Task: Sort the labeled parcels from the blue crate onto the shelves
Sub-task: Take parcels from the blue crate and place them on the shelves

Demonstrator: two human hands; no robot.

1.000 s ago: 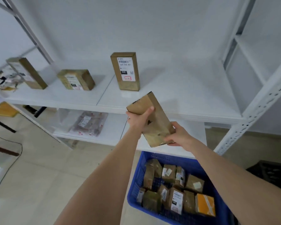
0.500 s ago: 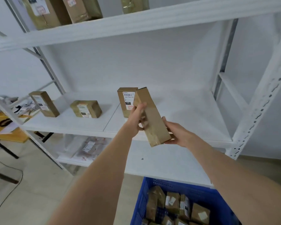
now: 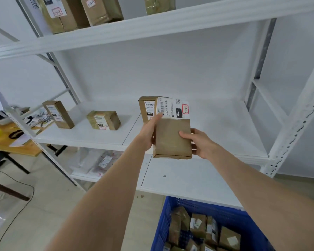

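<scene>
Both hands hold a flat brown parcel (image 3: 172, 140) upright in front of the middle shelf (image 3: 225, 134); its white label with "060" and a red-framed tag faces me at the top. My left hand (image 3: 149, 131) grips its left edge, thumb on the label. My right hand (image 3: 199, 142) grips the right edge, thumb across the front. The blue crate (image 3: 230, 216) sits below at the bottom right, with several brown labeled parcels inside.
Another upright "060" parcel (image 3: 146, 108) stands on the middle shelf right behind the held one. Two more parcels (image 3: 103, 120) (image 3: 58, 114) stand further left. The top shelf (image 3: 152, 24) carries several boxes. A bagged item (image 3: 105, 161) lies on the lower shelf. A wooden table (image 3: 16, 147) is at the left.
The parcel has been turned from edge-on and tilted to upright with its label facing me. My view has risen, so the top shelf now shows.
</scene>
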